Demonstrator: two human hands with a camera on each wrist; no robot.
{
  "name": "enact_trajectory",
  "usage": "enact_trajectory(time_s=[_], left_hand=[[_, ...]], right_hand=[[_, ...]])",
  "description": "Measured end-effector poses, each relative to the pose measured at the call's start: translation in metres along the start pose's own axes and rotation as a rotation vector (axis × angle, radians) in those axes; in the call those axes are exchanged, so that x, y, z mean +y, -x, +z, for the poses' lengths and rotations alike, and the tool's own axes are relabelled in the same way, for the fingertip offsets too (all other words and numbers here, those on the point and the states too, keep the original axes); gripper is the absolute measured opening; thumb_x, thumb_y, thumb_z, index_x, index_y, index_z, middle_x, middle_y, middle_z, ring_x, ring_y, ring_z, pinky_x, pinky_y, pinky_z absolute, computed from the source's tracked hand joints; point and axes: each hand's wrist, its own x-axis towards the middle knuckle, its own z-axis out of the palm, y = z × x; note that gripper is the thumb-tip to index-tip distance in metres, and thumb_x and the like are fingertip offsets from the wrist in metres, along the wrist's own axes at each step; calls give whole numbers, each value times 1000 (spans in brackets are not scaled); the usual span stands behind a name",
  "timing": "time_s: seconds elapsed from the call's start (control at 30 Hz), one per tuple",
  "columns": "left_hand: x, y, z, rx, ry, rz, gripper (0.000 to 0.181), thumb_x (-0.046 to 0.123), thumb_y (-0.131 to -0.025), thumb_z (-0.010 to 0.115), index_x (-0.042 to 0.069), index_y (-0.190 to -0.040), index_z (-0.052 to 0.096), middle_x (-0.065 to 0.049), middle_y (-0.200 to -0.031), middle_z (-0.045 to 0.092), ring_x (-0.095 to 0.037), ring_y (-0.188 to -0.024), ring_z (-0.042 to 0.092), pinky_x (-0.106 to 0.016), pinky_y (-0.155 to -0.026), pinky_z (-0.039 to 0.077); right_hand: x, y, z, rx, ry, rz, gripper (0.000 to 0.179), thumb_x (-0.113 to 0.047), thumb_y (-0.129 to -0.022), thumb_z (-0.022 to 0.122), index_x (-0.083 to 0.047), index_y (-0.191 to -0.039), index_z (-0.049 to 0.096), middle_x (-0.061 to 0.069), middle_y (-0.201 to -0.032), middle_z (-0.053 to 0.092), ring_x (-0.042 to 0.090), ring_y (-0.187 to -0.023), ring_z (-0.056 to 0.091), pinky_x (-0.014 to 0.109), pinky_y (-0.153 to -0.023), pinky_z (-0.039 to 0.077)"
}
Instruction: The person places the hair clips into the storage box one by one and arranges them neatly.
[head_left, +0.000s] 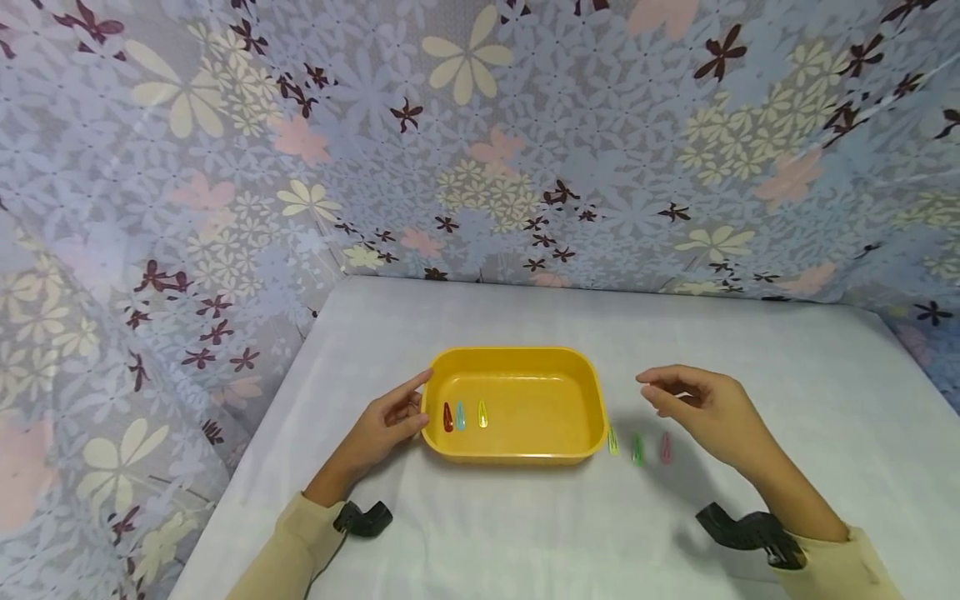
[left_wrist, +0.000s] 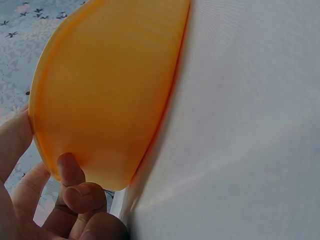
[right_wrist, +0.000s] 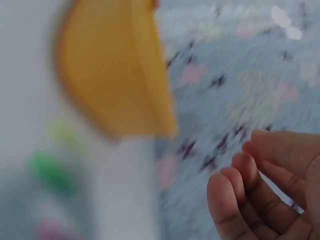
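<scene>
A yellow tray rests on the white cloth; inside, at its left, lie a red snap hair clip, a light blue one and a yellow one. My left hand holds the tray's left end, with thumb and index finger spread along the rim. To the tray's right, my right hand hovers over the cloth with loosely bent fingers and nothing between them. Below it lie a yellow-green clip by the tray's corner, a green clip and a pink clip.
White cloth covers the table. Behind it and on the left hangs flower-patterned fabric. Black straps sit on both wrists, over beige sleeves. The right wrist view is blurred.
</scene>
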Motion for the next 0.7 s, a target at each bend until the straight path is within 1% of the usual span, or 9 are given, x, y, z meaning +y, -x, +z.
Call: enact_trajectory(time_s=[0.1,0.17,0.27,0.37,0.47,0.57,0.63,0.7], left_hand=[[1,0,0,4,-6,0,64,12,-99,69,16,-157,42,-19,-120,57,-15,-85,56,-21,-70,50],[1,0,0,3,-4,0,64,12,-99,69,16,-157,42,-19,-120,57,-15,-85,56,-21,-71,50],[2,0,1,-1,-2,5,65,12,-99,69,14,-158,42,-20,-119,56,-16,-86,56,-21,-71,51],[2,1,1,-3,5,7,65,12,-99,69,13,-158,41,-21,-120,56,-17,-86,56,-21,-72,51],[0,0,0,-1,3,5,64,12,-99,69,14,-157,42,-21,-120,56,-17,-86,57,-21,-72,51],[-2,0,0,5,-7,-1,64,13,-99,69,17,-157,43,-19,-120,57,-17,-86,57,-21,-71,51],[-2,0,1,9,-12,-12,64,14,-99,70,18,-157,44,-18,-120,57,-17,-86,57,-22,-71,52],[-2,1,1,12,-11,-14,64,13,-98,70,19,-157,44,-18,-120,57,-17,-86,57,-22,-71,52]], right_hand=[[25,15,-3,-10,-36,61,31,-34,-101,67,-13,-123,73,9,-112,72,17,-88,70,28,-74,58],[39,24,-2,-5,-95,103,36,-33,-101,67,-7,-125,71,12,-115,71,16,-92,69,28,-76,58],[54,37,-1,12,-178,137,39,-30,-101,66,-2,-128,68,14,-112,70,14,-91,67,27,-76,58],[65,44,-1,0,-219,151,39,-27,-101,67,0,-130,67,15,-107,70,16,-89,67,28,-75,58],[74,47,1,-23,-203,154,39,-26,-101,68,-2,-130,67,14,-108,72,18,-89,69,28,-74,57],[81,49,3,-37,-141,161,37,-29,-100,69,-6,-129,70,11,-110,72,19,-86,70,29,-71,57],[85,51,5,-28,-93,142,34,-29,-99,71,-10,-126,73,9,-111,73,16,-83,70,30,-68,57],[87,51,7,-19,-45,122,30,-30,-97,72,-14,-122,75,7,-113,73,11,-86,70,29,-67,58]])
